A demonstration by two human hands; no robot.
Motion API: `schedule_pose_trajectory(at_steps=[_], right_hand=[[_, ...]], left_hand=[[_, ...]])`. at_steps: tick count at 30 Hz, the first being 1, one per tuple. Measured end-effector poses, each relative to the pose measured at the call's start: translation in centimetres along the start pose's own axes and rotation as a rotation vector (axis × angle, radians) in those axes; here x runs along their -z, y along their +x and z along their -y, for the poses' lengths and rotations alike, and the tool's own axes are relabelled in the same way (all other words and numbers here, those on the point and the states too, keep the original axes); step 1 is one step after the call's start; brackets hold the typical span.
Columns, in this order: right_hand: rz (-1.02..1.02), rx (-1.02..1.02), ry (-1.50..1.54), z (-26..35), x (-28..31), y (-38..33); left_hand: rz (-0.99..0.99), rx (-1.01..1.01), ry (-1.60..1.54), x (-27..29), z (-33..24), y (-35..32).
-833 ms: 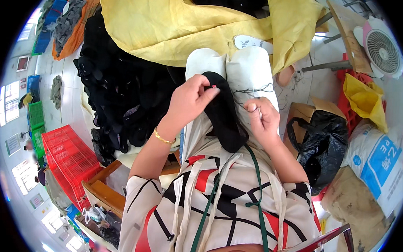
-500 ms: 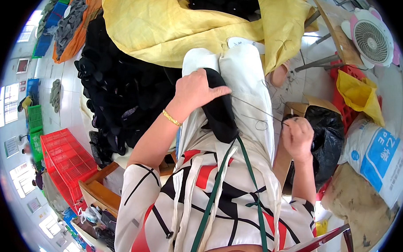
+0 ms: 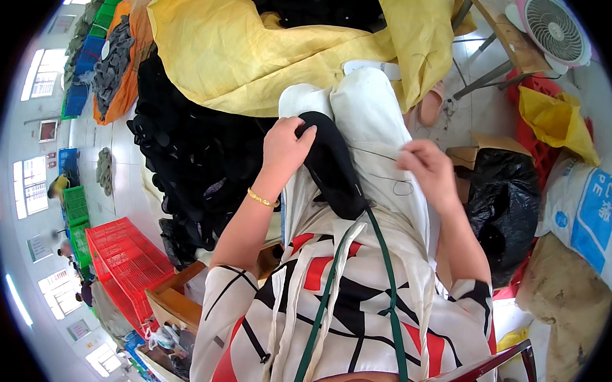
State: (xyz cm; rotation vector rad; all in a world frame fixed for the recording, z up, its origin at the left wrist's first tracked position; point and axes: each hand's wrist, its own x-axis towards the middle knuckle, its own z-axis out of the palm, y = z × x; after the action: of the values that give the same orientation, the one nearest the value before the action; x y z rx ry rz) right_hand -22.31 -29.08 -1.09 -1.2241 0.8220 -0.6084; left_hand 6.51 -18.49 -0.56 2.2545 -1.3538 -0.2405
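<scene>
A long black sock [image 3: 334, 166] lies slantwise over my white-covered lap. My left hand [image 3: 288, 144] is closed on its far end, thumb and fingers pinching the cloth. To the right, my right hand [image 3: 425, 165] is raised above my right thigh, its fingers drawn together on a dark thread [image 3: 375, 152] that runs back toward the sock. Its fingertips are slightly blurred, so a needle cannot be made out. A loose thread loop [image 3: 402, 187] rests on the white cloth below that hand.
Black garments form a large pile [image 3: 193, 153] at my left. Yellow sacking [image 3: 256, 61] spreads beyond my knees. A carton with a black plastic bag [image 3: 501, 198] stands at right, near a stool carrying a fan [image 3: 553, 28]. A red crate [image 3: 128, 262] sits at lower left.
My right hand has moved up and left, closer to the sock, and the thread span is shorter. My left hand's thumb has drawn in against the sock's far end.
</scene>
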Motion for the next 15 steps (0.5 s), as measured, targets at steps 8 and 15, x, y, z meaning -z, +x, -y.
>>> schedule_pose_trajectory(at_steps=[8, 15], right_hand=[[0.348, -0.140, -0.195, -0.1, -11.3, 5.2], [0.311, 0.079, -0.484, -1.9, -12.3, 6.9]], left_hand=[[0.141, 0.417, -0.568, -0.1, 2.5, -0.9], [0.057, 0.364, -0.533, -0.8, 2.6, -1.4]])
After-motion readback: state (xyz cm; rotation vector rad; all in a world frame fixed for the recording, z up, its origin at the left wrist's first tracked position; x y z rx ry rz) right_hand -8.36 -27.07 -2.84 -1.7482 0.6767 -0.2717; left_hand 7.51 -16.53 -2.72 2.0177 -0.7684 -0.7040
